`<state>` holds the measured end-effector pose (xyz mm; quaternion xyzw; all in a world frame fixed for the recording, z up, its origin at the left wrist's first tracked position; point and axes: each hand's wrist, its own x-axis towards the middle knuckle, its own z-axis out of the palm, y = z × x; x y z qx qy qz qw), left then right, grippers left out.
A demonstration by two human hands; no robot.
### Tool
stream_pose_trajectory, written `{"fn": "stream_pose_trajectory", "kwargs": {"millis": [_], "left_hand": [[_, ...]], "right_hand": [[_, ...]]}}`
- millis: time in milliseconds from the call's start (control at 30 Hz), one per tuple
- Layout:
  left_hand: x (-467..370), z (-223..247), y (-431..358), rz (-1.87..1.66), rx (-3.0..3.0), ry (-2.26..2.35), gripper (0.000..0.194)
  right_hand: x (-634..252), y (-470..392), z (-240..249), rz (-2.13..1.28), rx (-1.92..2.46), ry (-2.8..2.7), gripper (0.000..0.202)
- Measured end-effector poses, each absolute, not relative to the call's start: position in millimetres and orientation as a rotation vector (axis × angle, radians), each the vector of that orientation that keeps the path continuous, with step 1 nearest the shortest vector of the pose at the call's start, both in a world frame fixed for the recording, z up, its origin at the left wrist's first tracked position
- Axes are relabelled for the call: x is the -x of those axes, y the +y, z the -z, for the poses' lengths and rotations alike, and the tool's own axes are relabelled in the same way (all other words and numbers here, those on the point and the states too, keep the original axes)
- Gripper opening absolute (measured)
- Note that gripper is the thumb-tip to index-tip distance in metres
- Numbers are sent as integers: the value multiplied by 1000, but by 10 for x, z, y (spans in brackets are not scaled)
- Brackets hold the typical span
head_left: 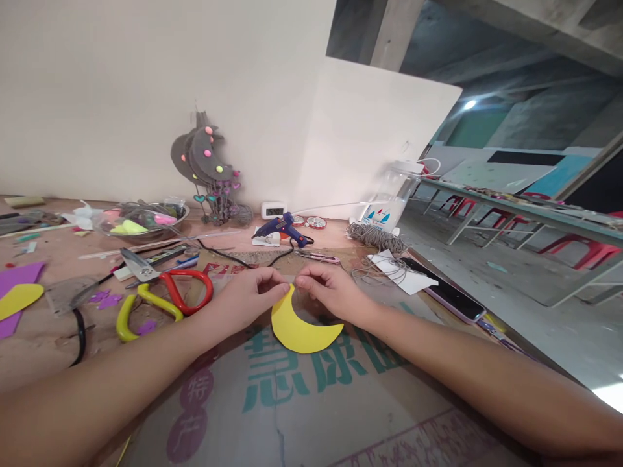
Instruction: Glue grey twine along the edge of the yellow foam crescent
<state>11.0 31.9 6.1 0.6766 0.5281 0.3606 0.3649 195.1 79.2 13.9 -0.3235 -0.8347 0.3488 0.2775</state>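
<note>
A yellow crescent moon cutout [304,334] is held over the printed grey board in front of me. My left hand [256,292] pinches it close to its upper tip, thumb and fingers together. Just right of that tip, my right hand [331,292] has its thumb and fingertips closed; what they hold, if anything, is too small to make out. Beyond the hands lies a blue hot glue gun [283,227] on a small white piece. Scissors with red and yellow handles [187,292] rest left of my left hand.
Hanging grey moon ornaments [202,155] stand against the white wall. A bowl of coloured pieces [146,220], a digital clock [273,209], grey cord [377,237], a clear jug [394,194] and a phone [450,292] surround the board. Purple foam [24,279] lies far left.
</note>
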Motion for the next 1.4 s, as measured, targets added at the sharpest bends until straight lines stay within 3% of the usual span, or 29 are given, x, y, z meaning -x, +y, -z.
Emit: {"fn": "stream_pose_trajectory", "kwargs": {"millis": [133, 400, 1400], "left_hand": [[-111, -57, 333, -969, -1662, 1336, 27], [-107, -60, 337, -998, -1640, 1327, 30], [-104, -41, 340, -1056, -1587, 1312, 27]], "right_hand": [[-1961, 797, -128, -1030, 825, -2202, 47], [-1932, 816, -58, -1121, 877, -2180, 21], [-1942, 818, -95, -1209, 910, -2130, 21]]}}
